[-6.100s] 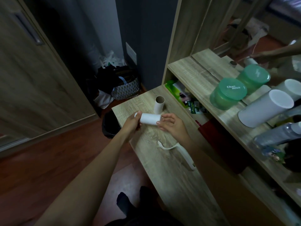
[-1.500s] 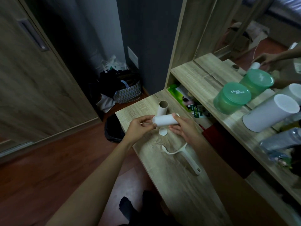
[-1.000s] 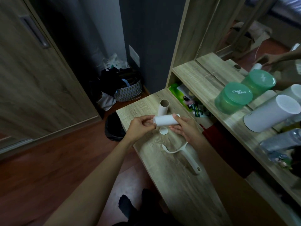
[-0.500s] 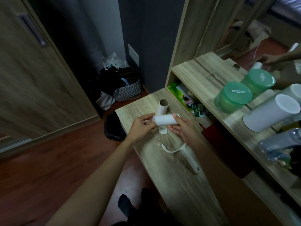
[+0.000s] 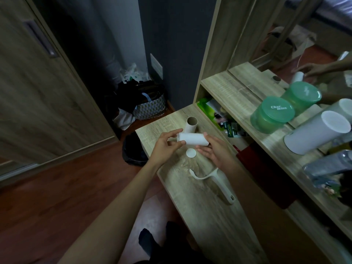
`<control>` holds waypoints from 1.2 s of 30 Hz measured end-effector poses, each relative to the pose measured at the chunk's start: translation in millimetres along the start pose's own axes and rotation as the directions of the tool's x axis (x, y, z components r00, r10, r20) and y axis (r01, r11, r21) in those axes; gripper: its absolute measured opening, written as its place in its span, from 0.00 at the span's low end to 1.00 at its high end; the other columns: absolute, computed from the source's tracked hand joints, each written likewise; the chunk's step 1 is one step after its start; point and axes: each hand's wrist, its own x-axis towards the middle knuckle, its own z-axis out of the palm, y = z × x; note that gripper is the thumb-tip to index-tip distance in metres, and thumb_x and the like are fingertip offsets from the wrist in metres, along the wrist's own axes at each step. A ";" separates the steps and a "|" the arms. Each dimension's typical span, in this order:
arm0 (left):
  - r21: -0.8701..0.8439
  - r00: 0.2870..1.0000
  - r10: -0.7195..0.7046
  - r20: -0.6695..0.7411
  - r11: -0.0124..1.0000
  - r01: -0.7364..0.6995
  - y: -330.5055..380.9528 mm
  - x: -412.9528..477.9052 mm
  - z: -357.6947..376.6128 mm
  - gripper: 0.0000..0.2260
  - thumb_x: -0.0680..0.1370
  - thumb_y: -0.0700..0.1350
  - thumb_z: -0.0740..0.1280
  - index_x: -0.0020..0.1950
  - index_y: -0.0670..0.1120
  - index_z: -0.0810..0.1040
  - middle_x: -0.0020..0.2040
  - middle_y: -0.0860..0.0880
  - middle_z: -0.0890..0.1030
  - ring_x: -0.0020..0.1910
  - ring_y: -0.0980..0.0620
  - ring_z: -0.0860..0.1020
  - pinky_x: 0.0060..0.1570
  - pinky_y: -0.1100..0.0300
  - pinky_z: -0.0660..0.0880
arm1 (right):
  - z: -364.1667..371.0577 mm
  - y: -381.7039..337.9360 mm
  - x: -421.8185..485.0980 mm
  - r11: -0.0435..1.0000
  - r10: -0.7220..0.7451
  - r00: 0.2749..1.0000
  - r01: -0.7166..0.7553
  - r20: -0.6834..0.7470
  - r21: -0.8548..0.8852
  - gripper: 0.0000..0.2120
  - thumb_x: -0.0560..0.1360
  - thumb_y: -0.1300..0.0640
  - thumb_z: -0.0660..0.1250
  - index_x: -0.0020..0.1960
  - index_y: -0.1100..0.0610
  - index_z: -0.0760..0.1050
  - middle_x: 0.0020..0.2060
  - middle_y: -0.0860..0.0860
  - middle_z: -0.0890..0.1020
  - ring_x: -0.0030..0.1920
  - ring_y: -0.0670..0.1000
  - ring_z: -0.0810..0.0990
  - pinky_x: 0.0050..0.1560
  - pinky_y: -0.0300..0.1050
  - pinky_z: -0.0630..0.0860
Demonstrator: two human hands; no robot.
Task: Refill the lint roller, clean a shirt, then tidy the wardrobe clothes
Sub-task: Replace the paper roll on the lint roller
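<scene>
A white lint refill roll [image 5: 192, 139] is held level above the wooden table [image 5: 200, 206]. My left hand [image 5: 165, 146] pinches its left end with thumb and fingers. My right hand [image 5: 213, 149] cups its right end from below. Under the roll a small white round cap [image 5: 191, 153] lies flat on the table. Just behind it an empty cardboard core [image 5: 191, 125] stands upright. The white lint roller handle [image 5: 217, 181] lies bare on the table, near my right forearm.
A shelf [image 5: 238, 98] to the right carries a green lidded tub [image 5: 271, 114], a white cylinder [image 5: 316, 131] and bottles, with a mirror behind. A black bin [image 5: 133, 149] and a patterned basket of clothes [image 5: 150, 107] sit on the floor. A wardrobe door [image 5: 38, 73] fills the left.
The roll stays between both hands above the table. My left fingers have shifted slightly on its left end. The white cap lies on the table, which it did not six seconds ago.
</scene>
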 end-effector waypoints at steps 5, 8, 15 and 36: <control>-0.038 1.000 0.007 0.007 0.999 -0.007 -0.3 -2.5 -0.4 0.18 0.72 0.47 0.74 0.61 0.57 0.79 0.57 0.46 0.75 0.52 0.47 0.77 0.59 0.50 0.77 | -0.2 -2.5 -1.1 1.000 -0.002 1.000 0.002 0.007 0.008 0.15 0.76 0.54 0.68 0.59 0.61 0.74 0.54 0.64 0.80 0.47 0.58 0.85 0.43 0.45 0.83; -0.083 0.999 -0.006 0.036 0.997 0.009 4.2 -2.9 -2.3 0.17 0.73 0.44 0.74 0.59 0.57 0.80 0.54 0.49 0.74 0.49 0.51 0.77 0.55 0.57 0.78 | -1.2 -1.9 -1.4 1.000 -0.007 1.000 0.007 0.011 0.006 0.16 0.76 0.54 0.68 0.60 0.61 0.74 0.54 0.64 0.80 0.46 0.58 0.85 0.41 0.44 0.82; -0.129 0.993 -0.062 0.103 0.989 0.075 8.0 -2.1 -5.3 0.16 0.73 0.41 0.74 0.59 0.53 0.80 0.50 0.52 0.73 0.44 0.51 0.79 0.56 0.52 0.77 | -2.4 -2.4 0.6 1.000 0.009 1.000 -0.009 0.025 -0.007 0.11 0.76 0.53 0.68 0.54 0.59 0.76 0.52 0.62 0.81 0.46 0.57 0.85 0.40 0.44 0.81; -0.197 0.993 -0.067 -0.102 0.979 0.046 -8.5 3.3 10.0 0.15 0.69 0.44 0.77 0.55 0.50 0.83 0.53 0.53 0.83 0.51 0.47 0.83 0.53 0.55 0.79 | -9.5 3.1 0.1 0.997 -0.073 0.997 0.075 -0.030 0.037 0.09 0.77 0.54 0.66 0.53 0.58 0.75 0.52 0.60 0.81 0.47 0.58 0.85 0.43 0.44 0.81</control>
